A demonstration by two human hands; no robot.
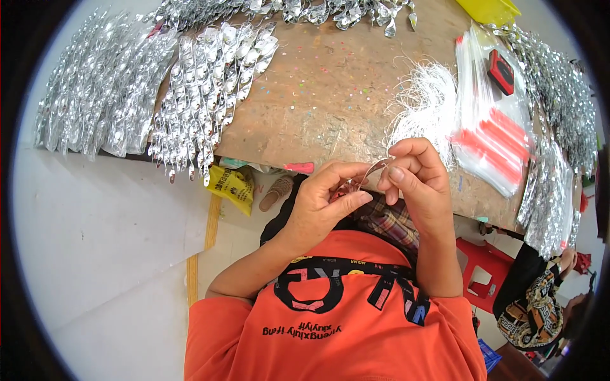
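Fingers (353, 202) of your left hand (314, 206) pinch a shiny piece (345, 189), your right hand (424, 187) a thin strand (368, 172); white threads (427, 101) lie on its far side, likely for easy reach.

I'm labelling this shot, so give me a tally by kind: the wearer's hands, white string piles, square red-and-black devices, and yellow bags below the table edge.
Wearer's left hand and right hand: 2
White string pile: 1
Square red-and-black device: 1
Yellow bag: 1
Total: 5
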